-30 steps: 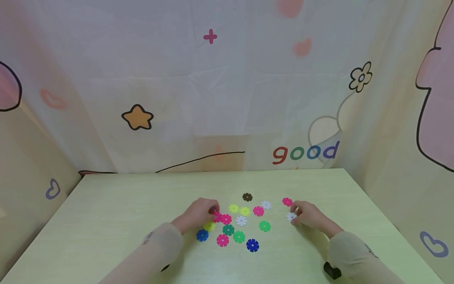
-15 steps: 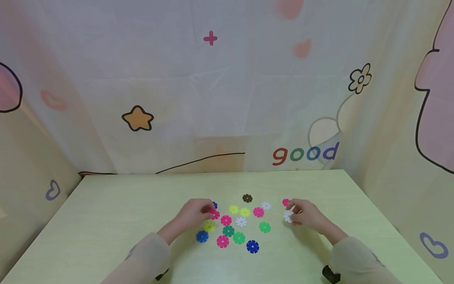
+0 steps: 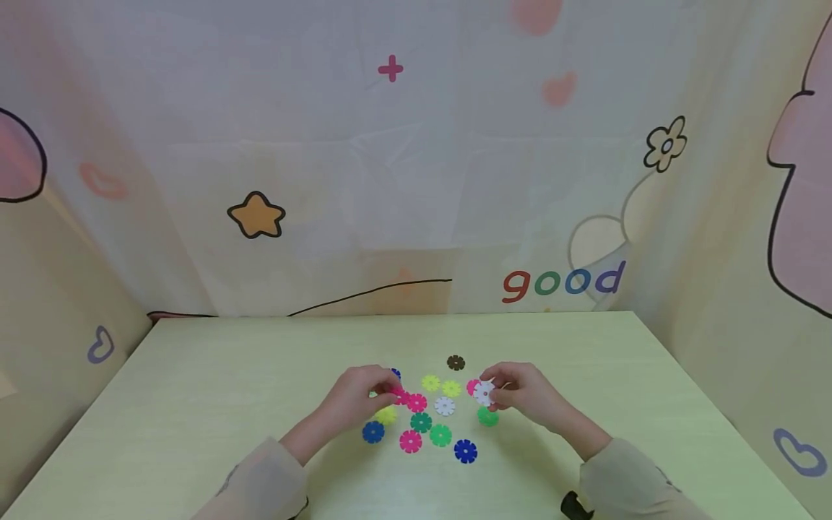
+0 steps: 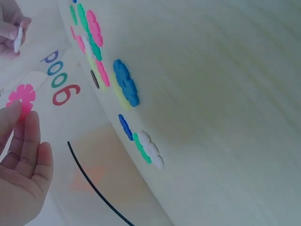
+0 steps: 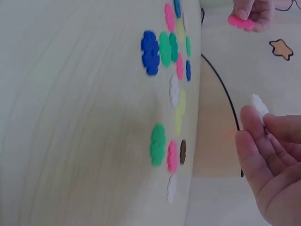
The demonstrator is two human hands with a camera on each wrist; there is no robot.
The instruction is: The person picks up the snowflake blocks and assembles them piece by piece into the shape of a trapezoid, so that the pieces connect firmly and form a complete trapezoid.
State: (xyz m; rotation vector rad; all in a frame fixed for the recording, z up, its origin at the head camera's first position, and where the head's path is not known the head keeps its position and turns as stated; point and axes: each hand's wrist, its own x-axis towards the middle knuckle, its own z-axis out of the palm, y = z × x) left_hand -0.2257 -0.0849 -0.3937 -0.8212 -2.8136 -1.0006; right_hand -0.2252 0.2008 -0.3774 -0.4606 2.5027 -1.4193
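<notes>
A raised pink disc (image 4: 24, 96) with a petal edge is up off the worktop (image 3: 195, 404), behind and to the left of the flat dark green disc (image 3: 421, 422); the left hand (image 3: 360, 393) pinches it between thumb and fingers, most of it jutting past the fingertips. A raised white disc (image 3: 484, 393) is up to the right of the dark green disc and farther back, the right hand's (image 3: 536, 397) thumb and fingers clamped on one edge, its free part standing out toward the left hand. On the worktop, a light green disc (image 3: 440, 435) lies just right of the dark green disc and nearer the person, a bright blue disc (image 3: 373, 432) to its left, and a brown disc (image 3: 456, 362) well behind it. Farthest back from it hangs a printed backdrop (image 3: 312, 166).
</notes>
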